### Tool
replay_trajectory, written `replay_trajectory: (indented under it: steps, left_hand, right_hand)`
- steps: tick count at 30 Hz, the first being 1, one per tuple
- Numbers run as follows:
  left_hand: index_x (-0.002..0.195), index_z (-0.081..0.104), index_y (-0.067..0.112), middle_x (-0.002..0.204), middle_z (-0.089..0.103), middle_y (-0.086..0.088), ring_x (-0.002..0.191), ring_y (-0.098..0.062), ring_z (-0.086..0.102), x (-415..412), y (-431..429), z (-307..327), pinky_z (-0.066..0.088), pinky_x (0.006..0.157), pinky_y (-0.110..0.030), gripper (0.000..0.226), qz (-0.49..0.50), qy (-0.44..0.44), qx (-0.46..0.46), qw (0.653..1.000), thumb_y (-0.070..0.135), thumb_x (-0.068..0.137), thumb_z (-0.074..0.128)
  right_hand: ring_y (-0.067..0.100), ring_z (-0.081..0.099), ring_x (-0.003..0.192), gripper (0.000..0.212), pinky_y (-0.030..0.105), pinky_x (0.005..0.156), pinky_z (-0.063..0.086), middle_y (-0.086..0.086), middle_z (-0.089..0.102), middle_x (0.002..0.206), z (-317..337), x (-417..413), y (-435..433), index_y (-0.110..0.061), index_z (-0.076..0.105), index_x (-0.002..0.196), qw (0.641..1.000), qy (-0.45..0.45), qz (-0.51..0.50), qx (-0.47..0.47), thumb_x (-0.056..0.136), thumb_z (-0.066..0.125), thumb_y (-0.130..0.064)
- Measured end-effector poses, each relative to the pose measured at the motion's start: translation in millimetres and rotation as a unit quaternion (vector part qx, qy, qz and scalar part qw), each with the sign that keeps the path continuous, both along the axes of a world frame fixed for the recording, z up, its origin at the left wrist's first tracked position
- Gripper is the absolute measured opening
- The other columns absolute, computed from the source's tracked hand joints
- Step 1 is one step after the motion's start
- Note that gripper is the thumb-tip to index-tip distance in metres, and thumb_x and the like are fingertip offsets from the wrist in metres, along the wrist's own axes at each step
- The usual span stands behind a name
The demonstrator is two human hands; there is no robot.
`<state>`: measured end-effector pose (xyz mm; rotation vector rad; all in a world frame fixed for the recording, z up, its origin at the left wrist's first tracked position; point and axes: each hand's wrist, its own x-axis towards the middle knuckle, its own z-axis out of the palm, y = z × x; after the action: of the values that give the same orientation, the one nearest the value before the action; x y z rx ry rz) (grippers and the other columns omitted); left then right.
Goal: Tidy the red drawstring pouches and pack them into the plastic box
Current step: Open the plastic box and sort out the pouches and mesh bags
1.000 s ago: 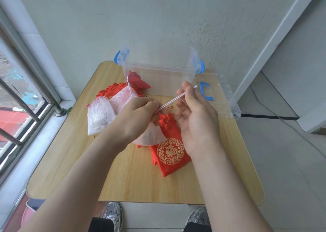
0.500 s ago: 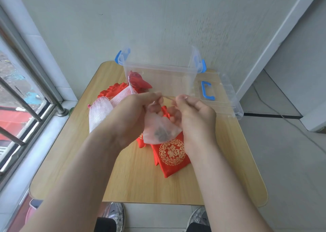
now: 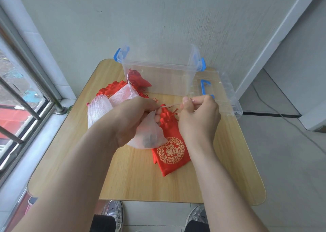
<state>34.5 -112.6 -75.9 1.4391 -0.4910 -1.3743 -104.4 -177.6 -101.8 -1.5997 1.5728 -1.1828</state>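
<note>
Left grip (image 3: 130,120) is clamping a white sachet (image 3: 150,136), right grip (image 3: 199,120) pinching its string (image 3: 172,105), both just above a red pouch (image 3: 171,154) lying mouth-first toward the box (image 3: 158,76).

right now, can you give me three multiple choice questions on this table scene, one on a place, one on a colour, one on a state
1. Where does the clear lid lie relative to the plastic box?
A. on top of it
B. beside it on the table, to its right
C. under it

2. What colour is the round emblem on the red pouch lying on the table?
A. gold
B. black
C. blue

3. What state is the plastic box in?
A. closed and latched
B. tipped on its side
C. upright and open

Answers: B, the lid lies flat on the wood right of the box; A, the pattern shows gold on the red cloth; C, the box stands upright with its top uncovered.
</note>
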Motion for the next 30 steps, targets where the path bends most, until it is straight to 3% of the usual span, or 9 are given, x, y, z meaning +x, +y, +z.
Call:
replay_trajectory:
  steps: [2,4,6,10,13,16,20,24,30]
  left_hand:
    - [0.085,0.065,0.002,0.076,0.062,-0.012,0.067,-0.019,0.061,-1,1,0,0.059,0.066,-0.026,0.019,-0.027,-0.012,-0.003,1.0,0.008,0.102,0.059]
    - [0.086,0.067,0.002,0.078,0.064,-0.013,0.068,-0.019,0.063,-1,3,2,0.059,0.069,-0.027,0.019,-0.05,-0.028,-0.001,0.998,0.009,0.102,0.06]
    - [0.087,0.068,0.002,0.079,0.065,-0.013,0.071,-0.02,0.064,-1,4,4,0.059,0.072,-0.028,0.018,-0.067,-0.035,0.005,0.997,0.011,0.101,0.062]
    - [0.092,0.068,0.003,0.082,0.064,-0.011,0.077,-0.019,0.063,-3,1,2,0.055,0.09,-0.033,0.014,-0.022,0.032,-0.045,0.998,0.01,0.102,0.063]
    - [0.09,0.072,0.004,0.081,0.067,-0.008,0.078,-0.017,0.064,-3,-1,0,0.054,0.097,-0.037,0.018,0.037,0.021,-0.083,0.996,0.012,0.104,0.063]
    - [0.097,0.08,0.005,0.089,0.076,-0.001,0.089,-0.014,0.07,-1,1,-2,0.055,0.092,-0.032,0.019,0.08,-0.063,-0.056,0.993,0.02,0.101,0.07]
    - [0.097,0.085,0.024,0.092,0.08,0.01,0.084,0.005,0.068,-2,3,-8,0.049,0.075,-0.02,0.013,0.082,-0.26,-0.068,0.96,0.032,0.099,0.074]
    - [0.108,0.082,0.026,0.102,0.078,0.02,0.094,0.01,0.068,3,3,-12,0.049,0.081,-0.006,0.016,0.025,-0.416,-0.108,0.903,0.021,0.102,0.069]
    - [0.102,0.082,0.029,0.095,0.078,0.015,0.095,-0.005,0.069,5,7,-15,0.051,0.09,-0.029,0.02,-0.119,-0.553,-0.103,0.818,0.02,0.103,0.064]
  right_hand:
    - [0.025,0.074,0.085,0.015,0.032,0.076,0.055,-0.007,0.074,0.085,-3,0,-1,-0.024,0.055,0.092,1.0,-0.015,-0.004,-0.027,0.105,0.064,-0.024]
    - [0.024,0.073,0.084,0.015,0.012,0.068,0.046,-0.007,0.074,0.084,-1,0,1,-0.022,0.055,0.094,0.999,-0.023,-0.014,-0.044,0.106,0.063,-0.022]
    - [0.023,0.071,0.086,0.012,0.006,0.066,0.04,-0.005,0.073,0.085,2,0,3,-0.019,0.056,0.097,0.998,-0.025,-0.025,-0.059,0.106,0.062,-0.021]
    - [0.017,0.056,0.077,0.011,0.031,0.063,0.033,-0.004,0.069,0.086,4,0,4,-0.019,0.055,0.099,0.994,0.088,0.004,-0.058,0.107,0.06,-0.024]
    - [0.022,0.053,0.078,0.013,0.035,0.063,0.036,-0.001,0.068,0.087,6,-2,7,-0.022,0.056,0.093,0.973,0.203,0.093,-0.053,0.102,0.065,-0.027]
    - [0.024,0.063,0.078,0.017,0.034,0.06,0.043,-0.003,0.067,0.079,6,2,13,-0.025,0.056,0.082,0.96,0.224,0.159,-0.059,0.094,0.068,-0.026]
    - [0.02,0.066,0.071,0.016,0.035,0.06,0.054,-0.005,0.066,0.065,13,3,12,-0.02,0.061,0.069,0.965,0.171,0.195,-0.031,0.082,0.071,-0.022]
    - [0.018,0.072,0.072,0.014,0.046,0.075,0.064,0.0,0.077,0.071,21,-6,3,-0.014,0.073,0.07,0.964,0.048,0.234,0.118,0.082,0.075,-0.02]
    - [0.014,0.068,0.064,0.015,0.023,0.063,0.051,0.006,0.077,0.077,33,-10,3,-0.013,0.064,0.09,0.917,-0.151,0.357,0.094,0.098,0.073,-0.004]
